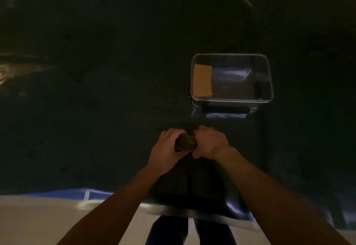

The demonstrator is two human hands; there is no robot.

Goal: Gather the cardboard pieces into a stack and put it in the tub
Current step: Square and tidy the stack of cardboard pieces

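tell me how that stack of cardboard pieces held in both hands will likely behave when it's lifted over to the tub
The brown stack of cardboard pieces looks loose and unbound, so pieces would probably slide or fan apart unless the left hand and right hand squeeze both ends. It is small and probably light. The flat pieces are unlikely to roll.

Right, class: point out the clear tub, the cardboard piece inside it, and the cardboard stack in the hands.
clear tub [270, 79]: head view, right rim.
cardboard piece [202, 80]: head view, middle of its face.
cardboard stack [187, 143]: head view, visible edge between both hands.
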